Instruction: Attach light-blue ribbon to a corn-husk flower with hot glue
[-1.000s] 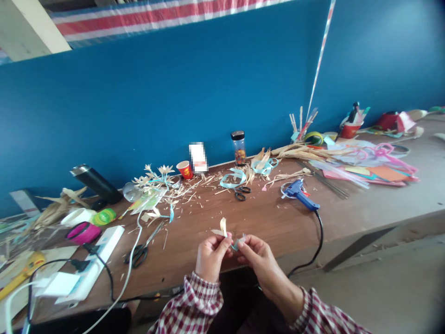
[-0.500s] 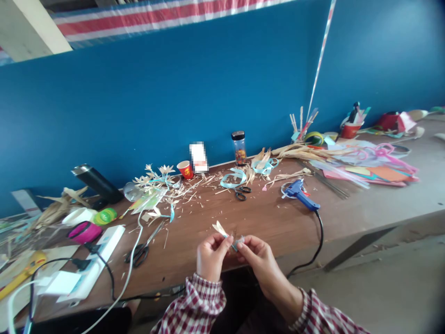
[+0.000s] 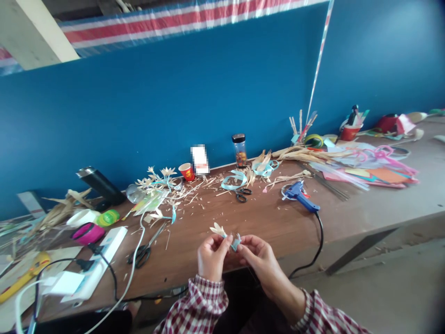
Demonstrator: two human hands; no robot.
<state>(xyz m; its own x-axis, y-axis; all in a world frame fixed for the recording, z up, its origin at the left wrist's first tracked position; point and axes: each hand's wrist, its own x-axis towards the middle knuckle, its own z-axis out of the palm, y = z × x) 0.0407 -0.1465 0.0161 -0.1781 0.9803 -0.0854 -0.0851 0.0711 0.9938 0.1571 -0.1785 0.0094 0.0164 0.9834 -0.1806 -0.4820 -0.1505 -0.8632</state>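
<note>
The left hand (image 3: 210,256) pinches a pale flower (image 3: 218,229), the right hand (image 3: 257,253) a soft-looking blue strip (image 3: 235,243); the flower seems light and brittle, best held by its base.

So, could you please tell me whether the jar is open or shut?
The jar looks shut: its black lid sits on top.

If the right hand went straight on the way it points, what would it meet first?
Likely the left hand, which holds pale petals, though depth between them is unclear.
</note>
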